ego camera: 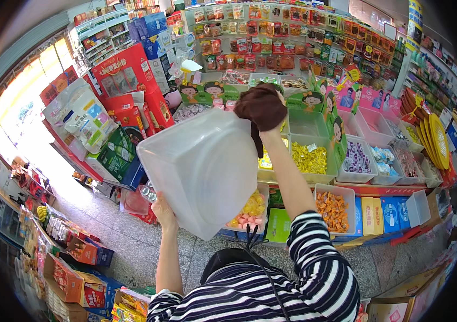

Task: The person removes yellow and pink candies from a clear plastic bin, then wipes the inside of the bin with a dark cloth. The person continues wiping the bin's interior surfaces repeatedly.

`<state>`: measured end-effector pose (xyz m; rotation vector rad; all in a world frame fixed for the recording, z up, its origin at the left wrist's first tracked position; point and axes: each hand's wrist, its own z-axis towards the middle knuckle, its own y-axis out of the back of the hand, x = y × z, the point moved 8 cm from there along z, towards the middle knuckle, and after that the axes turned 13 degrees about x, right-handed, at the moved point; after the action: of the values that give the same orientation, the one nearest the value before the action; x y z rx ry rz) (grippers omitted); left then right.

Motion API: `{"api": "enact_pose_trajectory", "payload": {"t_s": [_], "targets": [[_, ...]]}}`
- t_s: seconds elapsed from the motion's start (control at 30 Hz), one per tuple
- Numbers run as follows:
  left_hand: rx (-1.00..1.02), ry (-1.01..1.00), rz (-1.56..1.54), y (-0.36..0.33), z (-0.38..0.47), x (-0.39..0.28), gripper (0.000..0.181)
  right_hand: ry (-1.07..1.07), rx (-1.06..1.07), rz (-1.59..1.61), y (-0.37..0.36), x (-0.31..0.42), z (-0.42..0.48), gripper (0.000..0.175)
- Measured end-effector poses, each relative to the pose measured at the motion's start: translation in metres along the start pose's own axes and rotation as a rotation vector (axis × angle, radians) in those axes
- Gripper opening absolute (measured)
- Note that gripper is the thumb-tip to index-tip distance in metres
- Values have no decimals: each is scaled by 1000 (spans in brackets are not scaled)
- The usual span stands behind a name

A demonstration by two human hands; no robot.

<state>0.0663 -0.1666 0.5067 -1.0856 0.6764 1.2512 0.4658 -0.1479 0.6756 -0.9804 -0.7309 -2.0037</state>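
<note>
A translucent white plastic bin (208, 169) is tilted up before me, its outer side towards the camera. My left hand (165, 210) grips its lower left edge, with the fingertips partly hidden behind the wall. At the bin's upper right corner, my right hand (272, 126) is closed on a bunched dark brown cloth (261, 105), which covers most of the fingers. One end of the cloth hangs down along the bin's right edge. Behind the bin, partly hidden, are pink and yellow wrapped sweets (250, 211) in another tub.
Candy bins fill the display ahead, with yellow sweets (309, 157), purple-white sweets (357, 157) and a tub of orange sweets (332, 211). Yellow plastic baskets (433, 141) stand at the right. Red gift boxes (128, 80) stand left; snack cartons (65, 277) are at the lower left. Packets hang behind.
</note>
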Motion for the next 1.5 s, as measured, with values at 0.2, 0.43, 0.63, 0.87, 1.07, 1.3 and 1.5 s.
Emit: {"api": "enact_pose_trajectory", "payload": {"t_s": [0.2, 0.43, 0.63, 0.87, 1.07, 1.3, 1.5], "targets": [[178, 80, 109, -18, 8, -18, 59, 239, 43, 210, -6, -5, -38, 41], [136, -18, 224, -40, -2, -33, 63, 428, 298, -9, -23, 70, -49, 27], [126, 120, 110, -37, -8, -17, 59, 751, 260, -87, -46, 116, -72, 16], [82, 375, -105, -36, 1, 6, 54, 1134, 407, -331, -92, 120, -164, 8], [187, 302, -332, -45, 12, -9, 62, 1115, 576, -407, -96, 134, -194, 21], [227, 288, -383, -38, -8, -24, 67, 849, 267, -280, -48, 144, -53, 26], [113, 266, -582, -16, 14, -31, 66, 345, 279, 204, -33, 0, -24, 25]]}}
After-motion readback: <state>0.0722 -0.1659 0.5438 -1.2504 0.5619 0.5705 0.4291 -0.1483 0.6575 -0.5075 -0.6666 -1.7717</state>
